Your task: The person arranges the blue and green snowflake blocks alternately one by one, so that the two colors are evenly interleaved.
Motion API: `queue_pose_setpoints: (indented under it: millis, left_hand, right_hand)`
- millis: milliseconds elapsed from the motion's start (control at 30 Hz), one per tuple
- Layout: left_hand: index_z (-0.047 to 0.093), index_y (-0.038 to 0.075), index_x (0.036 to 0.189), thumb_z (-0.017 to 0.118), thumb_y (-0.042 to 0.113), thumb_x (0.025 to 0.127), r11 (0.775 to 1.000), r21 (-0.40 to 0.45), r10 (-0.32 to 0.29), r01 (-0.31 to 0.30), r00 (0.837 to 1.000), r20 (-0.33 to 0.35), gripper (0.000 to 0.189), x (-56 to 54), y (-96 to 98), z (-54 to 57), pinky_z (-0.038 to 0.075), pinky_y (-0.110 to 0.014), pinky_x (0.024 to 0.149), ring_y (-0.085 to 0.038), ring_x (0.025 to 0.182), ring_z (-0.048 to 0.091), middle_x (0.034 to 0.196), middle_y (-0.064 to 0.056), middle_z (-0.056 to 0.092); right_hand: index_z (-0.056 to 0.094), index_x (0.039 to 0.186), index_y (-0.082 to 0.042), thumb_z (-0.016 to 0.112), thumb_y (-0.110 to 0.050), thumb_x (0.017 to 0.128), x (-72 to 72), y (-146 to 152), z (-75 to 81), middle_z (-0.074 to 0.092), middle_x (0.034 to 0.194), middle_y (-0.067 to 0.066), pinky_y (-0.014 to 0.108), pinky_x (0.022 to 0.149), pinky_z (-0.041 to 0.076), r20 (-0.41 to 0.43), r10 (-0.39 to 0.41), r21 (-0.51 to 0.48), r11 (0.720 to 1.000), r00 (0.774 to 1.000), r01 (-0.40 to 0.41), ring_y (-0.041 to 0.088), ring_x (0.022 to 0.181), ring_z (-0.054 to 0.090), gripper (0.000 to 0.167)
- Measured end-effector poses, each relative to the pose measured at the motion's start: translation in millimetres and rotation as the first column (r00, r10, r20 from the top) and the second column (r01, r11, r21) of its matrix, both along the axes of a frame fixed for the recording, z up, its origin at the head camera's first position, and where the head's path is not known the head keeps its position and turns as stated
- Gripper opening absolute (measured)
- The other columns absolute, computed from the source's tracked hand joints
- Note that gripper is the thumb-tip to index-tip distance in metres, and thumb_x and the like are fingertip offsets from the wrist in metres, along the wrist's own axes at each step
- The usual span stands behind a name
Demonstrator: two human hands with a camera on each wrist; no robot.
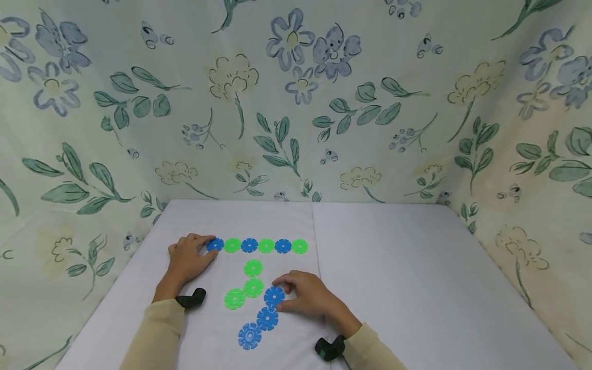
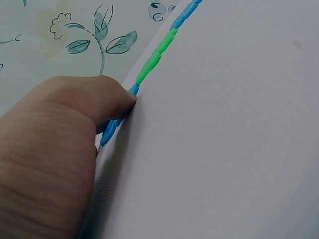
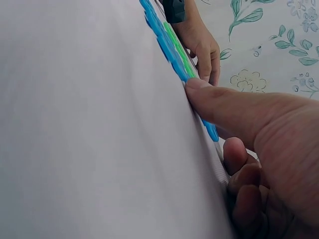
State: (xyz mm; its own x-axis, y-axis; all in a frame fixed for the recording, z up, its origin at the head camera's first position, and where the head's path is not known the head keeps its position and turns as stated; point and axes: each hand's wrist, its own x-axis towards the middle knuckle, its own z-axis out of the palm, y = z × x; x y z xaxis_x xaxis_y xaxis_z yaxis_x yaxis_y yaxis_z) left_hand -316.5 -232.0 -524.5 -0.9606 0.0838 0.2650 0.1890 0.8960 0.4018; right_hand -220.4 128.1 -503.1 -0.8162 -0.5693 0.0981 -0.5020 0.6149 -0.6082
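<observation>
**Presently: Both Grips Engaged**

Nearest the wearer, a notched blue disc (image 1: pixel 250 336) lies on the white table (image 1: pixel 416 288). A dark wrist device (image 1: pixel 330 348) sits at the right cuff. The middle blue disc (image 1: pixel 267 318) follows, farther out and to the right. Beyond it, the third blue disc (image 1: pixel 274 297) of this slanting line is pinched at its edges between thumb and finger of the right hand (image 1: pixel 311 295).

To the left of that disc are three green discs (image 1: pixel 253 288), one of them set farther out.

Farther off, a straight row of six discs alternates blue and green from the left. The left hand (image 1: pixel 189 259) has thumb and finger closed on the edges of the row's leftmost blue disc (image 1: pixel 215 244). The row's last green disc (image 1: pixel 300 246) marks its right end.

Behind the table hangs a floral cloth (image 1: pixel 356 123).
</observation>
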Motion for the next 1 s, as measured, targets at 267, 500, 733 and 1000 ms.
queue_pose_setpoints:
  millis: [267,500,733,1000]
  left_hand:
    - [0.063,0.021,0.135,0.067,0.045,0.091,1.000,0.003,-0.001,0.001,1.000,0.006,0.050,-0.2,-2.7,-2.3,0.025,-0.063,0.093,-0.040,0.116,0.050,0.124,-0.016,0.060]
    - [0.063,0.021,0.135,0.066,0.045,0.091,1.000,0.000,-0.001,0.001,1.000,0.012,0.051,0.6,-1.3,-1.7,0.025,-0.064,0.093,-0.040,0.116,0.050,0.123,-0.016,0.060]
    - [0.064,0.021,0.134,0.068,0.045,0.090,1.000,0.008,-0.004,0.004,1.000,0.001,0.050,-0.4,-0.8,-1.3,0.025,-0.063,0.092,-0.039,0.114,0.051,0.121,-0.015,0.061]
    - [0.065,0.021,0.133,0.068,0.044,0.090,1.000,0.002,-0.001,0.001,1.000,-0.006,0.049,0.7,-0.7,-1.0,0.025,-0.063,0.093,-0.038,0.112,0.052,0.119,-0.015,0.061]
  right_hand:
    - [0.069,0.122,-0.031,0.083,-0.047,0.079,0.2,-3.0,-0.6,0.056,0.088,-0.015,0.019,0.073,0.040,-0.004,-0.020,0.046,0.999,1.000,0.020,-0.001,0.079,0.048,0.049]
    - [0.069,0.123,-0.031,0.083,-0.045,0.079,2.1,-3.5,2.3,0.056,0.089,-0.013,0.020,0.072,0.039,0.010,-0.026,0.059,0.998,1.000,0.026,0.000,0.079,0.048,0.048]
    - [0.071,0.121,-0.031,0.083,-0.043,0.079,2.3,-3.9,5.5,0.057,0.088,-0.012,0.020,0.071,0.038,0.028,-0.029,0.060,0.998,0.999,0.027,0.001,0.078,0.047,0.045]
    - [0.070,0.120,-0.032,0.083,-0.044,0.079,1.6,-4.9,5.5,0.057,0.088,-0.012,0.020,0.072,0.039,0.029,-0.033,0.066,0.997,0.999,0.031,0.001,0.078,0.047,0.044]
